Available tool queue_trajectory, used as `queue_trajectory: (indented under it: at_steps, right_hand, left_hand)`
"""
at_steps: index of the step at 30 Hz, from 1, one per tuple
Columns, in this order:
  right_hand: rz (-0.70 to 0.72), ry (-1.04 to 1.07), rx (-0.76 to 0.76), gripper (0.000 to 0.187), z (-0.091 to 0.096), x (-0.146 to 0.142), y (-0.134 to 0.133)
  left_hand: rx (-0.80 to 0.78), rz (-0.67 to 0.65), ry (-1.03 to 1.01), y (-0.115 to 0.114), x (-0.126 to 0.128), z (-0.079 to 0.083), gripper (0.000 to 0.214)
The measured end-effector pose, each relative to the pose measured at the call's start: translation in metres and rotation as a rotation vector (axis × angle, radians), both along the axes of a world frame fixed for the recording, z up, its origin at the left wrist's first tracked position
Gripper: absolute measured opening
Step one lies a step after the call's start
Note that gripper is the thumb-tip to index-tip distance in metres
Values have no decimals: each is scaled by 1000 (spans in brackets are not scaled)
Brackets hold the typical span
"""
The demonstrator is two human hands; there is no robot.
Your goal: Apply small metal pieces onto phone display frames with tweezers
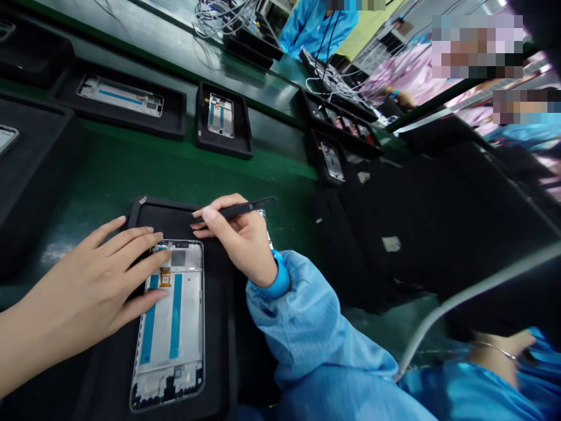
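A phone's metal mid-frame (170, 327) lies face up in a black foam tray (162, 213), with two blue tape strips and a small orange flex piece (165, 276) on its white panel. My left hand (100, 275) rests over the frame's upper end, its spread fingertips touching the panel beside the flex. Just above the frame, my right hand (241, 240) grips black tweezers (236, 210) between thumb and fingers. A blue strap circles that wrist. The tweezers touch neither the frame nor the flex piece.
Several black trays holding similar frames (120, 96) line the green bench behind. Bundled white cables (223, 17) lie at the far end. At lower right, a co-worker's blue-sleeved arm (495, 362) sits beneath a grey cable (464, 298). More workers in blue and pink stand beyond.
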State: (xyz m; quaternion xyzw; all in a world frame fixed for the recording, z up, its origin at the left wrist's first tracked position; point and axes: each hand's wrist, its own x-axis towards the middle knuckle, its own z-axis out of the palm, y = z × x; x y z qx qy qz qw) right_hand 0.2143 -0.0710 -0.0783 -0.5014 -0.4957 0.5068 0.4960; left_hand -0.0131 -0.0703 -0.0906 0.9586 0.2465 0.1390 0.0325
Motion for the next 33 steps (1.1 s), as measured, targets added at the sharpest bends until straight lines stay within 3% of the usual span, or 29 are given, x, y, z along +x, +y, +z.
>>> queue_trajectory:
  at_steps: [7, 14, 33]
  right_hand:
    - [83, -68, 28, 34, -14, -2, 3]
    - [145, -202, 114, 19, -10, -2, 1]
    - [107, -372, 278, 7, -10, -8, 0]
  left_hand:
    - [-45, 47, -44, -1, -3, -3, 44]
    - [-30, 50, -48, -2, -2, -4, 47]
    - [-78, 63, -45, -3, -1, -3, 49]
